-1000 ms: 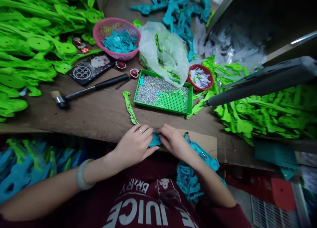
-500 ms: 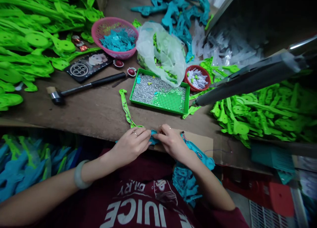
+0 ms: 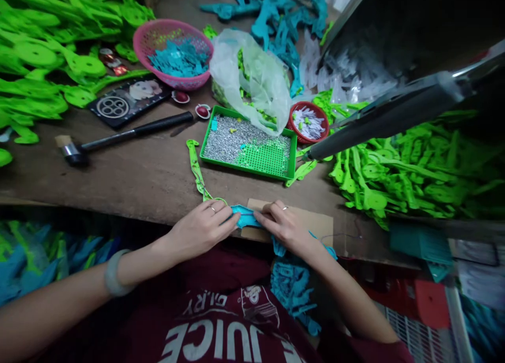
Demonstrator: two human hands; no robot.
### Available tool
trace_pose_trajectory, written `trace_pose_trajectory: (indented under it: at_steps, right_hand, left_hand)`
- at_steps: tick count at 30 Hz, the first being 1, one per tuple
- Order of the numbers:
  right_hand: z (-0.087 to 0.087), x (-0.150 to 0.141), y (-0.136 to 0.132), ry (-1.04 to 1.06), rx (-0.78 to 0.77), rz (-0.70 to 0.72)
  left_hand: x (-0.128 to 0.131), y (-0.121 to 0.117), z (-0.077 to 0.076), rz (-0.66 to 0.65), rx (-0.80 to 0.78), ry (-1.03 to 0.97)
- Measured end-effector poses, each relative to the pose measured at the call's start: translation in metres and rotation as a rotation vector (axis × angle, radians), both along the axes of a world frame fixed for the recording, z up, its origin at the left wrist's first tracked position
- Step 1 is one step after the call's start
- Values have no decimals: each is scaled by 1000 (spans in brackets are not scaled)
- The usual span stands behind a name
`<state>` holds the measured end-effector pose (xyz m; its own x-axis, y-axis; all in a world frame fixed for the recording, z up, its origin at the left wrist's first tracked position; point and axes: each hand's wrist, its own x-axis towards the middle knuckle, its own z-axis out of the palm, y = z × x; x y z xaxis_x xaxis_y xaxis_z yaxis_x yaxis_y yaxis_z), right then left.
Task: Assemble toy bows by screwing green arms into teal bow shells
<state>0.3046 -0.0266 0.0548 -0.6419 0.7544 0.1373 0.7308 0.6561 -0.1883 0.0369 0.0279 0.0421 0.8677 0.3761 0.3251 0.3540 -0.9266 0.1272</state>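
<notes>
My left hand [image 3: 203,227] and my right hand [image 3: 284,225] are closed on the two ends of a small teal plastic piece [image 3: 245,216] at the near edge of the wooden table [image 3: 138,173]. A piece of brown cardboard [image 3: 311,221] lies under my right hand. A green plastic strip [image 3: 195,168] lies on the table just beyond my left hand. More teal pieces [image 3: 294,284] are piled in my lap.
A green tray [image 3: 248,150] of small silvery parts, a hammer [image 3: 118,139], a pink basket [image 3: 173,55] of teal bits, a plastic bag [image 3: 252,81] and a red bowl [image 3: 307,123] lie beyond. Green parts [image 3: 414,173] pile left and right. A grey machine arm [image 3: 394,118] juts in from the right.
My hands have moved slightly apart, so more of the teal piece shows between them. The view has shifted so the table items sit a little further left.
</notes>
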Motion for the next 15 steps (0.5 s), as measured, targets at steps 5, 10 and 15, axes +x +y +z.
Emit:
trace_pose_trajectory:
  at_steps: [5,10,15]
  right_hand:
    - [0,2,-1,-32,20,38]
    - [2,8,-3,-41,-11,42]
    - [-4,14,-9,36,-47,-1]
  left_hand:
    - [1,4,1,-36,-23,-22]
    - [2,5,5,-14,6,10]
    - [8,-1,9,2,43,90]
